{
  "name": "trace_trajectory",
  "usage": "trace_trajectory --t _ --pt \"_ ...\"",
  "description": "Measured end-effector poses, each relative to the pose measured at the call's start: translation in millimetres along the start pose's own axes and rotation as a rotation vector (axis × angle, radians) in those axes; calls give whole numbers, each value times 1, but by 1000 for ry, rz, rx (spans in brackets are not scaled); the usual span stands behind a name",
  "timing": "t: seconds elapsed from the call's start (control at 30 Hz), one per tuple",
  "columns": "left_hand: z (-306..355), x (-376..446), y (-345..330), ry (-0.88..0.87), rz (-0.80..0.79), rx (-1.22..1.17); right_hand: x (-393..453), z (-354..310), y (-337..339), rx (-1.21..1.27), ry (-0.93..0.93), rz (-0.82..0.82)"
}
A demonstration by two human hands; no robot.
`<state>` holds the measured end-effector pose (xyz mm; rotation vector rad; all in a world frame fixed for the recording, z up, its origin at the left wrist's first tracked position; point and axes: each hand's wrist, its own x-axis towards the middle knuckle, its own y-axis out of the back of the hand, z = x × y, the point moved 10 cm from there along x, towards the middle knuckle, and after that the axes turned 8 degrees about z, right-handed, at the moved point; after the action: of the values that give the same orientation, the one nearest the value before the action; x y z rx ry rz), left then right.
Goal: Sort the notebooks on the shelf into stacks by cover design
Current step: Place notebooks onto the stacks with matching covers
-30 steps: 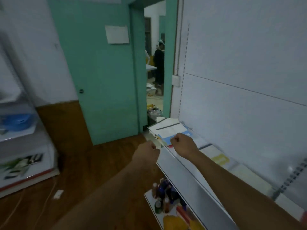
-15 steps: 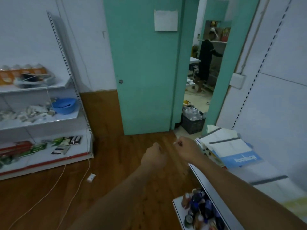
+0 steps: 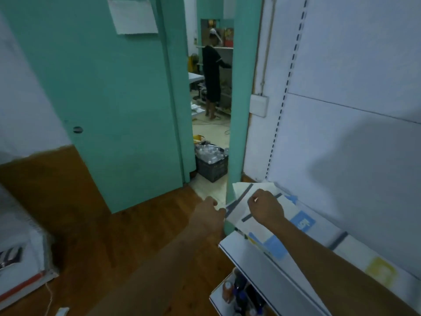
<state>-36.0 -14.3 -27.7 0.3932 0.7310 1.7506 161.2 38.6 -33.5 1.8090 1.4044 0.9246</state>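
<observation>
A stack of notebooks point(image 3: 255, 215) lies flat at the end of the white shelf point(image 3: 257, 256), pale covers with dark spine strips and blue patches. Further along lie a blue-labelled notebook point(image 3: 304, 221) and a yellow-patched notebook point(image 3: 380, 271).

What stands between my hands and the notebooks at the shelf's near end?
Nothing visible. The right hand is already over the top notebook of the pile; the left hand is just off the shelf edge beside it, with open air between.
</observation>
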Motion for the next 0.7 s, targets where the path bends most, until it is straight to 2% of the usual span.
trace_trajectory --t 0.17,0.27,0.37,0.5,0.6,0.7 --pt "29 45 -72 -126 -250 168 11 99 32 -246 -371 89" --pt "37 61 -100 -176 -336 303 -7 140 43 -197 -614 123" --pt "45 76 -117 -274 -402 358 -19 164 35 -51 -779 114" --pt "51 92 -128 -322 -460 292 -24 150 15 -13 -779 75" --pt "52 92 -131 -344 -482 232 -23 123 10 -154 -703 120" --pt "53 81 -140 -365 -587 173 -26 102 4 -283 -668 162"
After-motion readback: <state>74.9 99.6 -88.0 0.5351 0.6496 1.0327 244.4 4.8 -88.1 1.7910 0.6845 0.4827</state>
